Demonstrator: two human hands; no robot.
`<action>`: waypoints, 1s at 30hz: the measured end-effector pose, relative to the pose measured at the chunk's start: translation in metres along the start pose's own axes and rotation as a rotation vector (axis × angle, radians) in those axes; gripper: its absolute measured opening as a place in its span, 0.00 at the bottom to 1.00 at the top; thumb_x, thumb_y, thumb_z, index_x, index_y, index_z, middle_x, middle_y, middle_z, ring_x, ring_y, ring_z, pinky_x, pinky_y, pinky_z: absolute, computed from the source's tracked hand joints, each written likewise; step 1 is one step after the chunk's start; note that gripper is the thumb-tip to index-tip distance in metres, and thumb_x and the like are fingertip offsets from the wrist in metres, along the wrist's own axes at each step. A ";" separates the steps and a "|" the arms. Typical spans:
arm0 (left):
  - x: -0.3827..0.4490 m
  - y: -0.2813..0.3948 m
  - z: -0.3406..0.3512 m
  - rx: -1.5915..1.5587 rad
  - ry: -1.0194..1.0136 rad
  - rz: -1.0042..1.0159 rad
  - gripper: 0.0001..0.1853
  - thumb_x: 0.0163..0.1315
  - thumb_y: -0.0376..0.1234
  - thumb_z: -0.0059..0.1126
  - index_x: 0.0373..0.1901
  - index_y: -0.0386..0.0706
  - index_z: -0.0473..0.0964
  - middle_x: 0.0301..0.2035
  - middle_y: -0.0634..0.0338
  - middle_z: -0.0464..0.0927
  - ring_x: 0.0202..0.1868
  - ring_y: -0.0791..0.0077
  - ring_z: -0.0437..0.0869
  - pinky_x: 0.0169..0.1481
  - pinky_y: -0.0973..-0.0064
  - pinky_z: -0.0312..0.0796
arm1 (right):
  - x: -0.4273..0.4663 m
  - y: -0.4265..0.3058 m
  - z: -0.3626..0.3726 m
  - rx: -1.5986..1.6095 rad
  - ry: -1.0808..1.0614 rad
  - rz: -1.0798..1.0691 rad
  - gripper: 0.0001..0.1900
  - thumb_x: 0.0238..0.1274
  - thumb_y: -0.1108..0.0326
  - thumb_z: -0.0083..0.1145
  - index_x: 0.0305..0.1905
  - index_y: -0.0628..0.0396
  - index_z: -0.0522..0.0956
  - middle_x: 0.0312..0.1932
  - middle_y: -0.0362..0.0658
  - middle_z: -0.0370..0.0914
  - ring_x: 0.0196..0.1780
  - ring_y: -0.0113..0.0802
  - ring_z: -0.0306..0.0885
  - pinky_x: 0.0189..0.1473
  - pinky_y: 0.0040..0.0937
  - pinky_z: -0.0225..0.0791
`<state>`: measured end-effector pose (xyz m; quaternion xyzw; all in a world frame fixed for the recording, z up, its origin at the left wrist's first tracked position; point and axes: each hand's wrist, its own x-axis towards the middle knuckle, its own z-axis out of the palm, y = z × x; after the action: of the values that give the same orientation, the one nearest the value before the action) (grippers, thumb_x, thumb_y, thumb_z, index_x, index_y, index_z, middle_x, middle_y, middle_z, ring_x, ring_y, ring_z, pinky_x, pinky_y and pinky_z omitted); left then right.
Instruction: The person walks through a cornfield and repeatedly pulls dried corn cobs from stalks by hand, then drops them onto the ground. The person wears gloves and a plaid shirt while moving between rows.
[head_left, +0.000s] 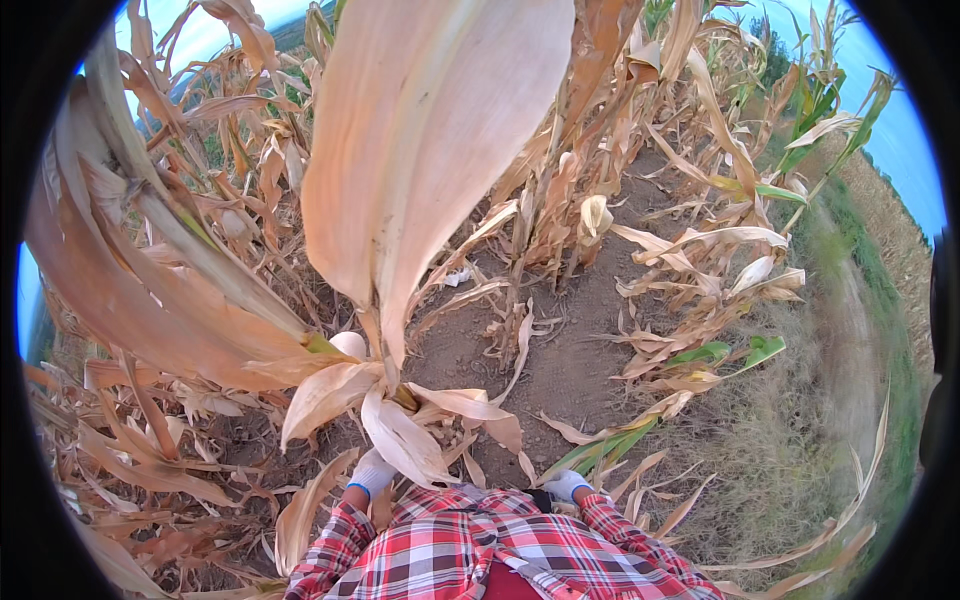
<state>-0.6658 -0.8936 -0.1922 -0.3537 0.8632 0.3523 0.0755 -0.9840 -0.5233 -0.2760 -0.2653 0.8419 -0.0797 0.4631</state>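
My left hand (373, 472), in a white knit glove with a blue cuff edge, is low in front of me. Dry, pale corn husks (401, 435) partly cover its fingers, so its grip is hidden. My right hand (568, 486), gloved the same way, is near my waist beside a small dark object (540, 500). Its fingers are not clear enough to show a grip. Above the hands, a dry corn stalk (232, 262) leans in from the upper left. One broad, dry corn leaf (427, 150) rises close to the camera and blocks much of the middle.
Dry standing corn plants (540, 202) fill the far side, and a pale husked ear (595, 217) hangs among them. Bare brown soil (570, 367) shows between the plants. Fallen leaves (142, 465) lie to the left. A grassy strip (780, 405) runs along the right.
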 end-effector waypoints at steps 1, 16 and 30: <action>-0.005 0.011 -0.024 -0.146 -0.013 -0.173 0.30 0.60 0.50 0.62 0.57 0.39 0.77 0.52 0.42 0.81 0.56 0.50 0.82 0.62 0.63 0.72 | -0.013 -0.028 -0.010 0.014 -0.026 0.032 0.28 0.55 0.44 0.61 0.45 0.61 0.85 0.45 0.58 0.84 0.53 0.51 0.83 0.56 0.43 0.74; -0.090 -0.047 -0.142 -0.567 0.676 -0.724 0.30 0.60 0.47 0.63 0.58 0.35 0.76 0.52 0.43 0.81 0.55 0.54 0.82 0.61 0.65 0.72 | 0.011 -0.116 -0.015 -0.383 -0.059 -0.472 0.30 0.51 0.48 0.66 0.50 0.63 0.82 0.48 0.59 0.84 0.53 0.49 0.83 0.57 0.41 0.74; -0.043 -0.243 -0.209 -0.864 1.132 -0.796 0.35 0.57 0.41 0.66 0.64 0.32 0.69 0.55 0.44 0.79 0.55 0.58 0.81 0.59 0.67 0.72 | -0.040 -0.206 -0.015 -0.107 -0.171 -0.443 0.28 0.58 0.49 0.67 0.55 0.61 0.79 0.48 0.57 0.84 0.51 0.46 0.84 0.55 0.37 0.75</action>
<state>-0.4480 -1.1303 -0.1560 -0.7564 0.3681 0.3687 -0.3956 -0.9023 -0.6782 -0.1598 -0.4734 0.7240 -0.1119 0.4891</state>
